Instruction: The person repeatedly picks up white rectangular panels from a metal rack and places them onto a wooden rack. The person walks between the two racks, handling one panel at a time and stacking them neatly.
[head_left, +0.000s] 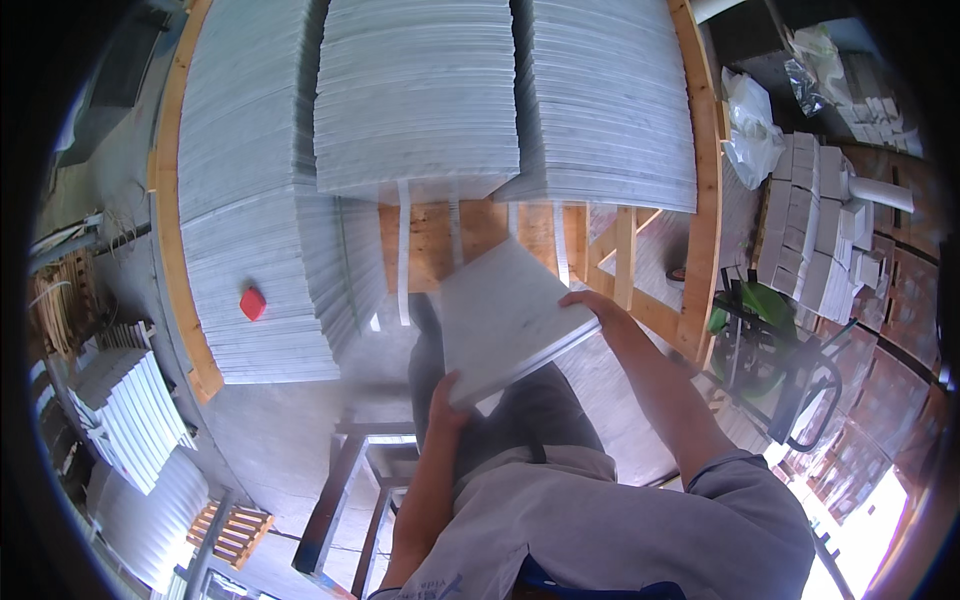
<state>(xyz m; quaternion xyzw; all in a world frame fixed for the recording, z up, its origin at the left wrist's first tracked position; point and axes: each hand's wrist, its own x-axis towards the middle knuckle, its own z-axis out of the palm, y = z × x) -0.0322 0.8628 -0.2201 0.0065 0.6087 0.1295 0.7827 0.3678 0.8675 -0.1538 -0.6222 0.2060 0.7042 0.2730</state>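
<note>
Holding the slab (515, 310) between my left hand (446, 408) and right hand (592, 306), I have it tilted in front of me, above my legs (530, 415) and just short of the crate (709, 180). My left thumb lies along its near left edge and my right fingers hook its right corner; both sets are bent closed around it only as far as its thickness allows, and the fingers underneath are hidden. Whether its far corner touches anything, I cannot tell.

I judge the work to be partway. The left row (240, 120) reaches much nearer to me than the middle row (418, 100) and right row (610, 110), so bare crate floor (430, 245) shows in front of those two. This slab belongs to no row at present; it is wholly in my grip.

Counting: one crate, three rows, the left one made of two blocks, a far one and a near one. Each row has dozens of slabs, too tightly packed to number. In my hands I see one top face, though a line along its edge may mean two slabs together. One red thing (252, 304) lies on the near left block. About four pale strips (404, 250) hang in the gap.
</note>
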